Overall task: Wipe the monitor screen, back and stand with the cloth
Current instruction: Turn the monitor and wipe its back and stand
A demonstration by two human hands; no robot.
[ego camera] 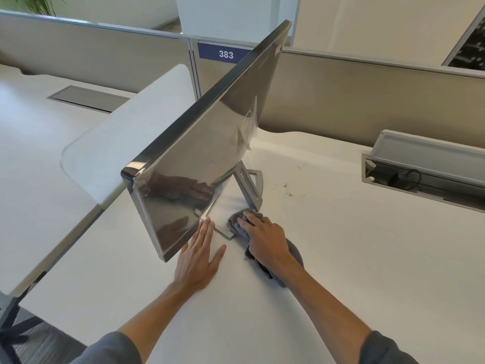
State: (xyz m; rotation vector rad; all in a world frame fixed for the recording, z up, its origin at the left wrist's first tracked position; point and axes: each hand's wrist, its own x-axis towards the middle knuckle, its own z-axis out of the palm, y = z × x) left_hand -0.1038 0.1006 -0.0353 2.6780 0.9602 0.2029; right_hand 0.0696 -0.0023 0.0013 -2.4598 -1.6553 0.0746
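Observation:
A monitor [199,153] stands edge-on to me on the white desk, its glossy silver face turned right and reflecting the room. Its grey stand [250,186] slants down to a flat base plate [223,206]. My right hand [265,237] presses a grey cloth [237,223] onto the near right corner of that base; the rest of the cloth trails under my wrist. My left hand [198,256] lies flat on the desk, fingers spread, its fingertips touching the monitor's lower near corner.
Brown crumbs or stains [288,189] dot the desk to the right of the stand. An open cable tray with a raised lid [425,164] sits at the right. Beige partitions [367,101] with a "383" sign [225,53] run behind; a white divider [126,132] stands left.

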